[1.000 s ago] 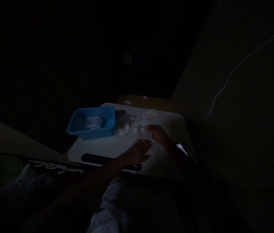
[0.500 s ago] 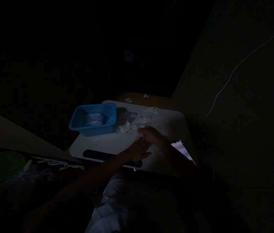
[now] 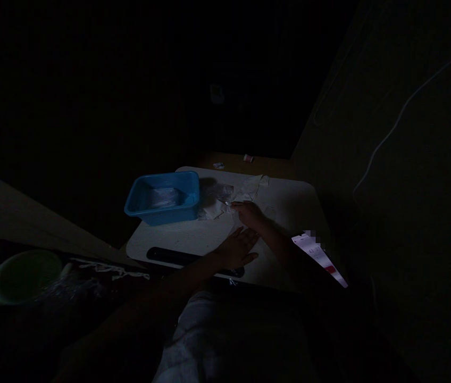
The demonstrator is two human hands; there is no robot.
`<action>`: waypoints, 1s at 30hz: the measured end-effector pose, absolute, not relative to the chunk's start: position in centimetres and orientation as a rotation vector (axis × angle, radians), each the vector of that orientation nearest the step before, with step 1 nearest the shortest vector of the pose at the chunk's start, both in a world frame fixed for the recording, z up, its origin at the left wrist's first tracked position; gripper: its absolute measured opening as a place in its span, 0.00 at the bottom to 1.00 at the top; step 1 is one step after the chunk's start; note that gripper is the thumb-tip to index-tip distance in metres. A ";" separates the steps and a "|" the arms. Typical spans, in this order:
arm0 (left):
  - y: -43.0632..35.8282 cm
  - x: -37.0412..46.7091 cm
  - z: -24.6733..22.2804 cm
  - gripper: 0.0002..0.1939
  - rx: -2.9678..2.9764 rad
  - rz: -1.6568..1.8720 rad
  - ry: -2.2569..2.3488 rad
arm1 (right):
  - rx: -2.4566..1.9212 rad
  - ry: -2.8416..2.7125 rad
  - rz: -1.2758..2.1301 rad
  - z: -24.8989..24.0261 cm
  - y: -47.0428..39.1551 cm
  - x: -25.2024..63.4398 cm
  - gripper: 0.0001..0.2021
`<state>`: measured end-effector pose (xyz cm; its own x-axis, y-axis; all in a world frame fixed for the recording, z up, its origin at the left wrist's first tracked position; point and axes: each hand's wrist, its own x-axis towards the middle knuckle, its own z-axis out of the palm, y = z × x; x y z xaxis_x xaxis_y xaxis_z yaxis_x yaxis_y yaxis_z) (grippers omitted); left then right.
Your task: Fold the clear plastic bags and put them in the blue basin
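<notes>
Clear plastic pieces [image 3: 222, 190] lie loose on the white table [image 3: 293, 202], just right of the blue basin [image 3: 172, 216]. Left hand [image 3: 235, 252] flat, fingers slightly spread; right hand [image 3: 250, 215] at the pieces' near edge, whether pinching cannot tell. Risk: dim light hides thin edges, so fingers could miss or crease one.

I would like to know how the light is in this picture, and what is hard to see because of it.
Head view: very dim, upper part almost black; same head view: lit screen brightest, blue basin and white table showing only weakly; head view again: left hand and right hand dark, so whether the right holds anything is unclear.
</notes>
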<state>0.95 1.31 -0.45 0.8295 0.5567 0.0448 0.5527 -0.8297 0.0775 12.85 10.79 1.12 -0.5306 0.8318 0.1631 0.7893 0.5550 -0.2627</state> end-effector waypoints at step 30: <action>1.5 0.6 -0.2 0.29 2.937 0.135 0.872 | -1.631 -2.449 -0.003 1.8 4.0 22.0 0.26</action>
<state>0.57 1.53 -0.23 0.8347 0.5471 0.0626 0.5405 -0.8358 0.0966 21.95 3.95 1.81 -0.3720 0.9133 0.1659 0.9137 0.3918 -0.1080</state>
